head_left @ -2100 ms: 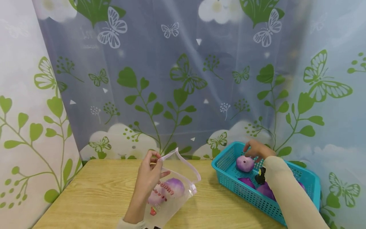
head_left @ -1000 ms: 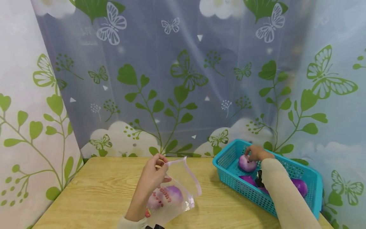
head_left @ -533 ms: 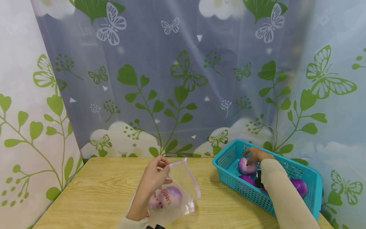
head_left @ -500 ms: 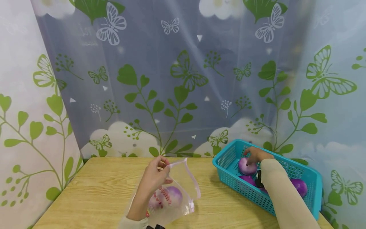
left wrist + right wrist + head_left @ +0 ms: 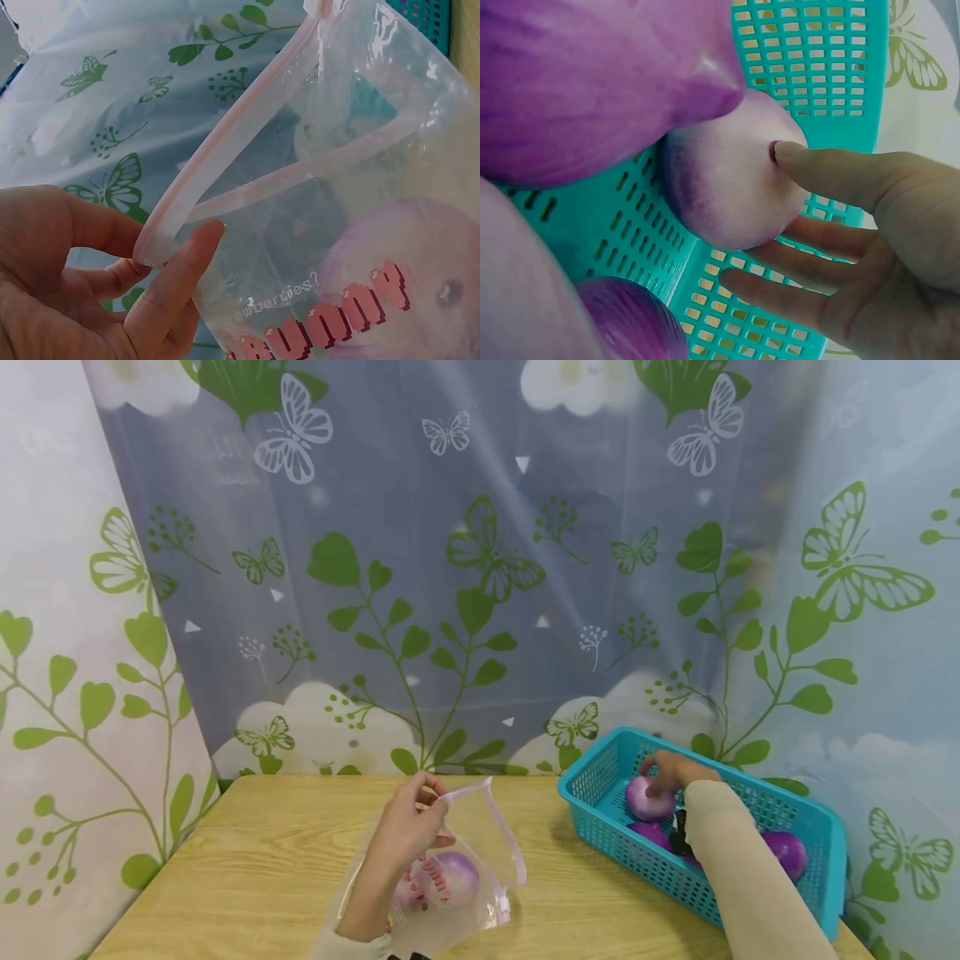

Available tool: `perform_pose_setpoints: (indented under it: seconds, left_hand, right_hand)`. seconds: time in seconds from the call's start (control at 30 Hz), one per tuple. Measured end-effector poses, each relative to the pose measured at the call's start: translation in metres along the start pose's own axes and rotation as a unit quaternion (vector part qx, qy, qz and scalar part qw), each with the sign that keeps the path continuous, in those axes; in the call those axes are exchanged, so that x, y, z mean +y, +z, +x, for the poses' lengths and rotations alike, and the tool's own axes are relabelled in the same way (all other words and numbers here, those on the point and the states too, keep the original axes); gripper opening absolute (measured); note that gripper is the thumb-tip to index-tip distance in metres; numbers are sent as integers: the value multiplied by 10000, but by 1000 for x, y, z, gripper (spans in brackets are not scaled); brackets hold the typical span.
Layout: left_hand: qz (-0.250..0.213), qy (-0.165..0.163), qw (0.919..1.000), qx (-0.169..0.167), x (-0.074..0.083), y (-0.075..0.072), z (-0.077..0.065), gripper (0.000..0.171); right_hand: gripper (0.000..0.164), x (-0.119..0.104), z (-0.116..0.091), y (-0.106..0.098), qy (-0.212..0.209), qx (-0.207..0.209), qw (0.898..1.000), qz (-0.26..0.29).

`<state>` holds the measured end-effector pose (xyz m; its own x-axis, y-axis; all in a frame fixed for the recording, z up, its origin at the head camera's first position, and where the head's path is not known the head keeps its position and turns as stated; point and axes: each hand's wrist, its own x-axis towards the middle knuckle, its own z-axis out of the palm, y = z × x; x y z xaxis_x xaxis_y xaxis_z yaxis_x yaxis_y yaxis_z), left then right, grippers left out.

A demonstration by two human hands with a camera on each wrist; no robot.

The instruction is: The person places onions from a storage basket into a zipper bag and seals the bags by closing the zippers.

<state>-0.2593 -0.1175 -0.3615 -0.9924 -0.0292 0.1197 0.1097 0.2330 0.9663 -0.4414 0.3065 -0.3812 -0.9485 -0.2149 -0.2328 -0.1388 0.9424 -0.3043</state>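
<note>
Your right hand is clamped on a pale onion at the left end of the turquoise basket; about two seconds ago it was only at the onion's upper edge. Now your thumb sits at the dark spot, with the fingers tucked behind the onion's side. Left of the basket, your left hand pinches the clear zip bag by its mouth, which hangs lower than it did then. You can read "BUNNY" in red lettering, below small white print ending "berries?".
</note>
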Motion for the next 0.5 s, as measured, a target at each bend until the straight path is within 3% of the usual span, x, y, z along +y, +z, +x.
perform_pose_setpoints:
  seconds: [0.5]
  left_hand:
    - [304, 91, 9995, 39, -2, 0, 2, 10]
  right_hand:
    - [50, -2, -5, -2, -117, -13, 9999, 65]
